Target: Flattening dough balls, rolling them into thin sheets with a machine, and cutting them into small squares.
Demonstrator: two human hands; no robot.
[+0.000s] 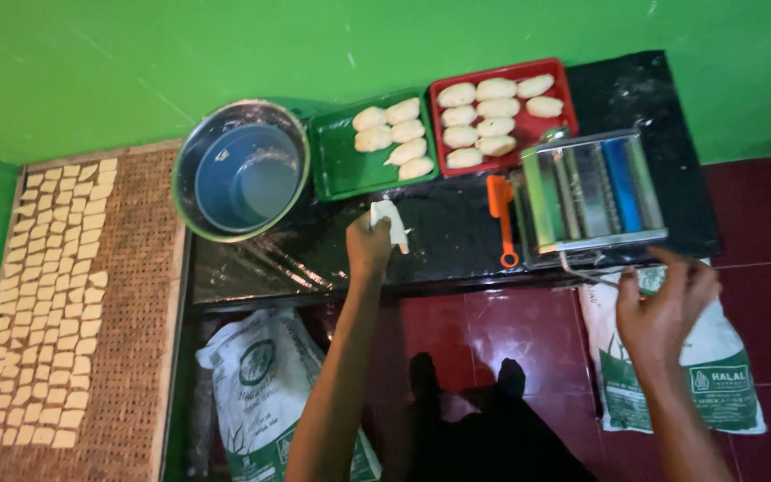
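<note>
bowl (pixel 243 174) left of trays (pixel 350 165), roller machine (pixel 591 196) right.

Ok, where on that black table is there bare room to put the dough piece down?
Bare black table shows between the left hand holding the dough piece and the orange tool, and in front of the metal bowl. The back edge is crowded by the green tray and red tray; the pasta roller, by the right hand, fills the right.

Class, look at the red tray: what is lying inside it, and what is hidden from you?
The red tray holds nine pale dough pieces in rows. The metal roller machine covers its near right corner, so anything there cannot be seen.
</note>
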